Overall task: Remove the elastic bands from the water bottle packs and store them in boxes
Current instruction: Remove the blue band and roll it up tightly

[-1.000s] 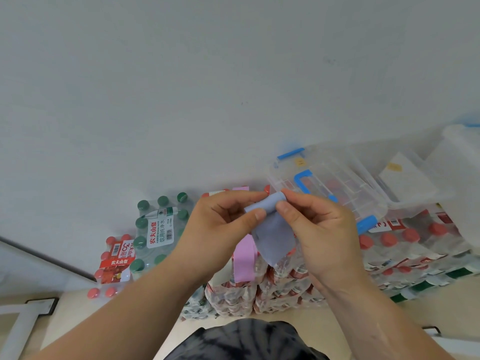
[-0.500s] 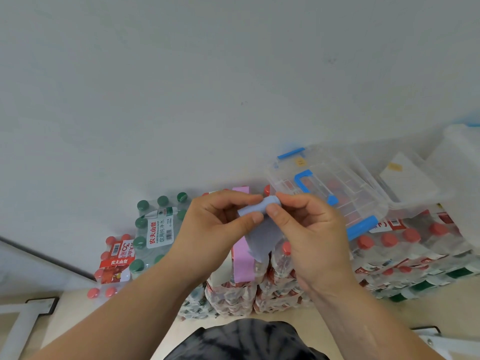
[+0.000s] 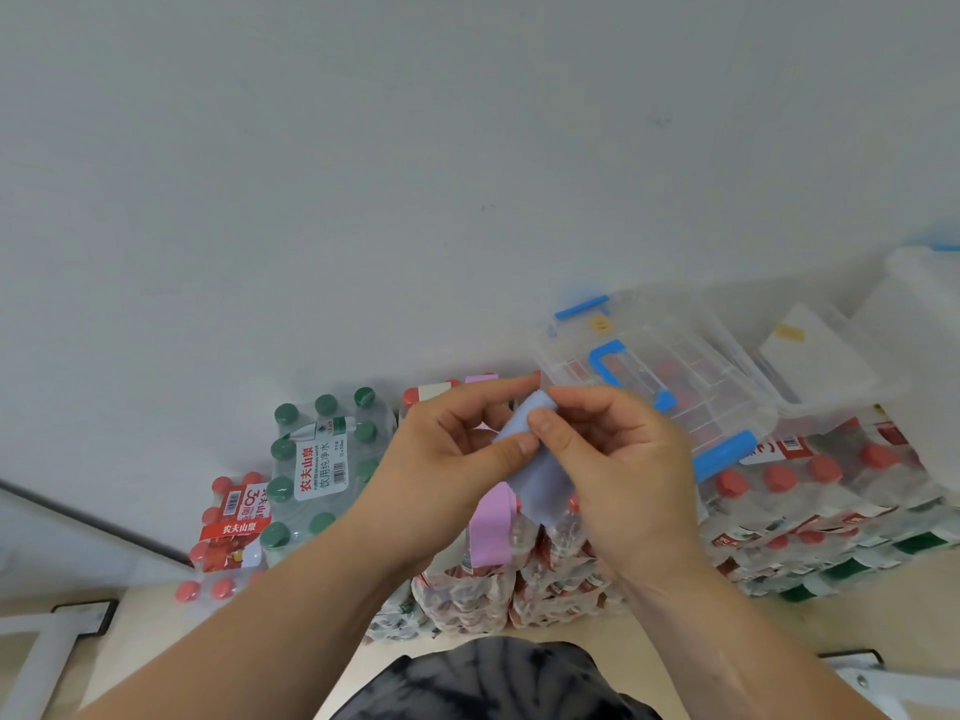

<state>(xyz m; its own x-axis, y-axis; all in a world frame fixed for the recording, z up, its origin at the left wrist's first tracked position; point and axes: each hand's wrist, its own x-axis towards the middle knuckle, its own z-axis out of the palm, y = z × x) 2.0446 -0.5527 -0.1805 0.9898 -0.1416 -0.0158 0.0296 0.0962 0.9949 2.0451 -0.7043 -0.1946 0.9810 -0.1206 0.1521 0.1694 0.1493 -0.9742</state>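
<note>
Blue elastic band (image 3: 541,485): off the packs, held in the air between both hands, above the centre pack (image 3: 467,595). The top part is rolled up tight and sits in the pinch. The loose tail hangs flat between the palms.

Left hand (image 3: 447,459): thumb against the lower left of the roll, forefinger curled over the top, gripping it. Right hand (image 3: 623,470): thumb pressed on the front of the roll, forefinger behind it, other fingers curled in loosely. The two thumb tips are nearly touching on the band.

Pink band (image 3: 491,527): wrapped round the centre pack, directly below the hands, its top hidden by them.

Clear box (image 3: 670,366), with blue handle and blue latch: on top of the right stack (image 3: 831,491) of red-cap packs, just beside the right hand on its far side. Can't tell if the lid is latched. Second clear box (image 3: 831,356) touches it further right.

Green-cap pack (image 3: 322,459): left of the left hand, against the wall (image 3: 467,148). Small red pack (image 3: 234,527) is just beside it on the left. Everything is stacked on a light floor (image 3: 883,615).
</note>
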